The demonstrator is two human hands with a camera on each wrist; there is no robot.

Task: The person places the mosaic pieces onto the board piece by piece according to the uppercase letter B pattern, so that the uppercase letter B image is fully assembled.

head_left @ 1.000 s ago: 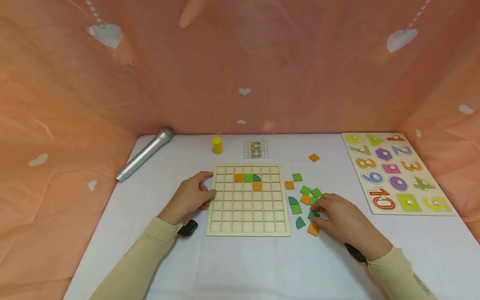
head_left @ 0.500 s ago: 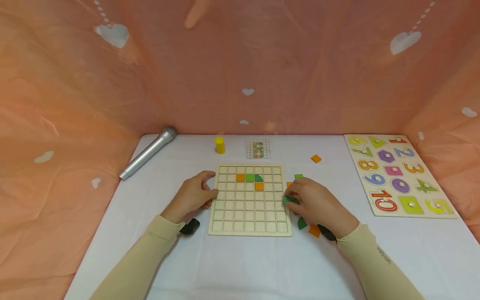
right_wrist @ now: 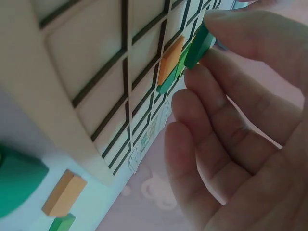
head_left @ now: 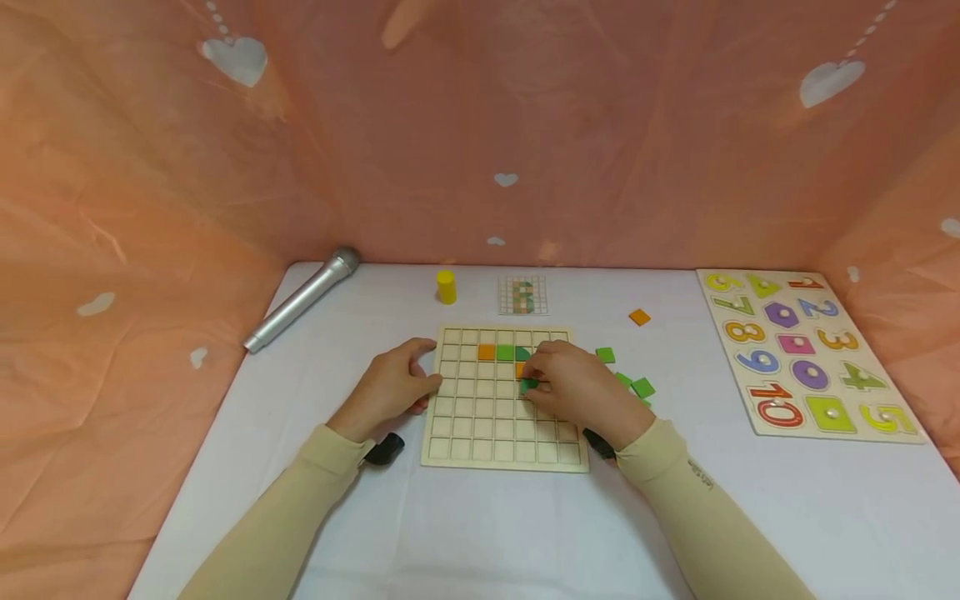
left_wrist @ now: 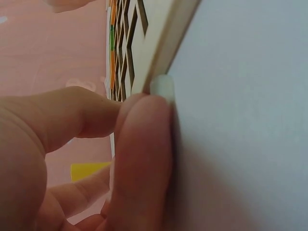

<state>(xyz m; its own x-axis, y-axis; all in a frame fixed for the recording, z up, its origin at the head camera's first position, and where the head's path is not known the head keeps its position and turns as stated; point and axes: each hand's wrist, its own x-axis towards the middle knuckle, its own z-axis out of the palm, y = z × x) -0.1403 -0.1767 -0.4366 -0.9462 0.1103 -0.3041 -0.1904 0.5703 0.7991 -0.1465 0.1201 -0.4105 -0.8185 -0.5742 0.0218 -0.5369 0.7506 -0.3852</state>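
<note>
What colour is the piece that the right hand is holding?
The piece is dark green; the right wrist view shows it best.

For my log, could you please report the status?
Left fingers at board edge; right fingers pinch green tile over board; loose tiles beside board, none blocking.

The head camera faces forward and down over the white-covered table point(head_left: 457, 533), widest of the three. The wrist views sit close and rolled sideways: one looks past the left hand point(head_left: 384, 388) at the edge of the square, pale wooden grid board point(head_left: 483, 429), the other past the right hand point(head_left: 585, 388) across its cells. All share the board.
</note>
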